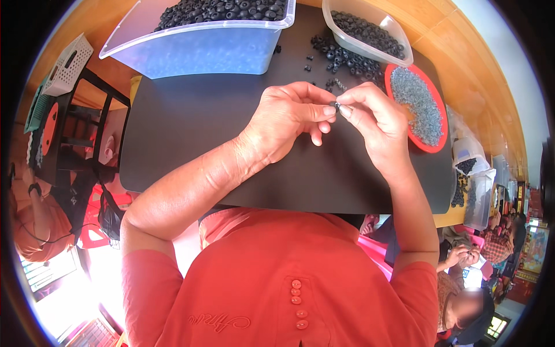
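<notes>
My left hand [283,115] pinches a small black part [333,105] between thumb and forefinger, above the dark tabletop. From the right, the thumb and forefinger of my right hand [378,118] close at the same spot, touching or nearly touching that part. A pale glint shows between the fingertips, too small to make out. Just beyond my hands lies a loose heap of black ring-shaped parts [347,61], with a few strays nearer my fingers. Beside my right hand is a red tray [444,110] full of small translucent grey-blue pieces.
A large translucent bin [214,49] of black parts stands at the far left of the table [185,127]. A smaller clear tub [370,49] of black parts sits far right. More clear containers [477,199] stand beyond the right edge. Other people [462,306] sit at right.
</notes>
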### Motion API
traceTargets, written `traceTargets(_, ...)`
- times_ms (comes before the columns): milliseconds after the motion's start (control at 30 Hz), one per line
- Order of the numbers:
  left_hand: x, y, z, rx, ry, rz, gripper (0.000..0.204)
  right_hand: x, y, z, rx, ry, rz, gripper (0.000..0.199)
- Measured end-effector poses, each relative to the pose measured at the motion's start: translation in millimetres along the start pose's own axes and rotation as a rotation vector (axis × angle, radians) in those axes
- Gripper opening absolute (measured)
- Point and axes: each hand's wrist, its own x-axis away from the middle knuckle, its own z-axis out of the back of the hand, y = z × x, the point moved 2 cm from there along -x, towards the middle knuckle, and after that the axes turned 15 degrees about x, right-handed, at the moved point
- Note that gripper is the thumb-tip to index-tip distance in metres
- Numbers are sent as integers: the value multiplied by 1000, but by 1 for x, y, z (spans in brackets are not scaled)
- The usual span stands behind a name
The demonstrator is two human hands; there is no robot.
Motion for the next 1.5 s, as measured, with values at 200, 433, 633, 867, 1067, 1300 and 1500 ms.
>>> traceTargets(200,0,-2,2,-188,-5,-46,17,2,-6,-5,113,7,-8,9)
traceTargets(433,3,-2,-2,-264,-10,-98,14,2,-4,-2,62,39,-6,8)
traceTargets(633,2,-3,0,-260,-18,-101,15,2,-10,-3,181,61,86,14)
traceTargets(867,0,-3,0,-86,-9,19,18,8,1,0,-38,53,-88,12)
traceTargets(1067,2,-9,2,-11,-35,104,17,-1,-3,14,33,56,-72,8)
traceTargets(1300,6,-19,1,-39,-110,254,16,-30,13,9,96,-193,-145,10)
traceTargets(1500,7,-23,-1,-99,-154,312,11,-88,38,-29,531,-205,100,18)
